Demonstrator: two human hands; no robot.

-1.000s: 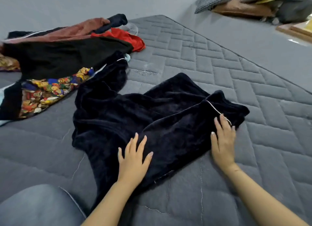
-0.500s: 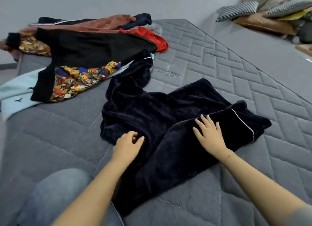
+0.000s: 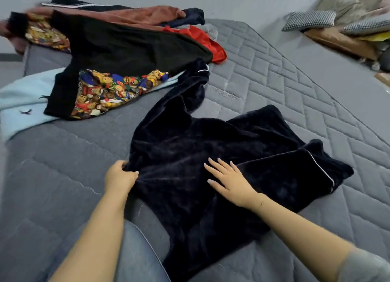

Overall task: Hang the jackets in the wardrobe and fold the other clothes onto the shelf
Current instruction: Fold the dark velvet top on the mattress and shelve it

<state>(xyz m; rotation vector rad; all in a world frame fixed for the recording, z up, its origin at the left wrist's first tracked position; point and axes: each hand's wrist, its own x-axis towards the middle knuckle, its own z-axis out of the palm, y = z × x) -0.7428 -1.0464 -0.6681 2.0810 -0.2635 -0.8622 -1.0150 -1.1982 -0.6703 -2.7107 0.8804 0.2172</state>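
A dark navy velvet garment (image 3: 211, 146) with thin white piping lies partly folded on the grey quilted mattress (image 3: 295, 87). My left hand (image 3: 119, 177) grips its left edge, fingers curled round the fabric. Flat on the middle of the cloth rests my right hand (image 3: 230, 179), fingers spread and straight. One sleeve of the garment trails up towards the pile of clothes.
At the back left lies a heap of clothes: a black jacket with teddy-bear print lining (image 3: 118, 49), a brown garment (image 3: 137, 15), a red one (image 3: 202, 39) and a pale blue one (image 3: 23, 100). Cushions (image 3: 337, 28) are stacked on the floor at the right. My knee in jeans (image 3: 135, 256) is below.
My left hand slid left and closed on the garment's edge. My right hand moved from the piped right end to the middle of the cloth. The view swung left.
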